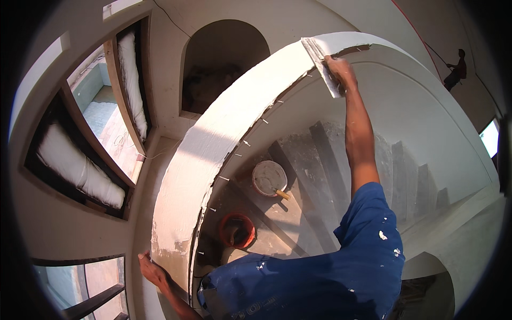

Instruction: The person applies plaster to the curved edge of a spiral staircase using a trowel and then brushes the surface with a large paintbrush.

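A curved stair wall with a broad white plastered top (208, 136) sweeps from the lower left up to the top of the view. My right arm reaches far along it. My right hand (343, 72) is closed on a plastering trowel (322, 66), its long flat blade laid across the wall's top and overhanging the inner edge. At the near end, my left hand (153, 271) is against the wall's outer edge, fingers partly extended with nothing visible in them. Small white pegs stick out under the ragged inner edge. Close to my left hand the plaster looks thinner and browner.
Winding steps (304, 160) descend inside the curve. On them stand a bucket of pale plaster (269, 178) with a wooden-handled tool and a red-orange bucket (236, 230). Framed windows (101, 117) are at left, an arched niche (224, 58) behind. Another person (456, 70) stands far right.
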A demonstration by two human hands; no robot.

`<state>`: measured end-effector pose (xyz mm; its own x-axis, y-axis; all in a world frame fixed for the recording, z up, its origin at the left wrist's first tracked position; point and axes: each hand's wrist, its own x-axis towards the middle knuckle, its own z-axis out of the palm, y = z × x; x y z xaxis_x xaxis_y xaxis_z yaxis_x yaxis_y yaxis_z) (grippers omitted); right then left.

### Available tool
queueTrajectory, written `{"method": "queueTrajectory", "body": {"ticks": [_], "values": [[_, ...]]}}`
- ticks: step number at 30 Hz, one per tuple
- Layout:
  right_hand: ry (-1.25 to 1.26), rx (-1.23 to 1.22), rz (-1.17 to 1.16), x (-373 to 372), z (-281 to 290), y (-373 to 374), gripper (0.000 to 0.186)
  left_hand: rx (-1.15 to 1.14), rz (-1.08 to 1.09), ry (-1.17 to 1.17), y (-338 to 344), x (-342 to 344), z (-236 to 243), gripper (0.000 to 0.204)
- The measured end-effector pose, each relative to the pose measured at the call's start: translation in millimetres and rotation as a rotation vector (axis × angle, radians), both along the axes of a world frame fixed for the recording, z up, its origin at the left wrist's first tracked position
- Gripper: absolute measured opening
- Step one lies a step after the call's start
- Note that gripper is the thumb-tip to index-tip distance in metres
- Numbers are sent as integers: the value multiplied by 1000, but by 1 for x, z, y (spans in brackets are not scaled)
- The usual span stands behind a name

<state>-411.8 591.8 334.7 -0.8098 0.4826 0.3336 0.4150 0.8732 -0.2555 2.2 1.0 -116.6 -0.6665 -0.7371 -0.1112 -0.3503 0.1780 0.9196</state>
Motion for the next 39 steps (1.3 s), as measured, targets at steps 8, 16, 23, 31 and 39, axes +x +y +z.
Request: {"method": "queueTrajectory", "body": {"ticks": [8,16,23,31,39], "values": [[-313,-49,442,107,-96,-175,64,250,24,-39,5,-7,18,65],[-341,-250,892,301,-240,-312,52,-14,-277,54,-28,8,-42,68],[-280,-522,803,381,-247,-280,48,-212,-184,87,-19,-3,-24,62],[162,-592,517,470,-283,-176,44,-116,-36,405,37,-19,65,52],[99,-626,453,531,-345,-115,45,372,-866,172,241,11,126,49]]}}
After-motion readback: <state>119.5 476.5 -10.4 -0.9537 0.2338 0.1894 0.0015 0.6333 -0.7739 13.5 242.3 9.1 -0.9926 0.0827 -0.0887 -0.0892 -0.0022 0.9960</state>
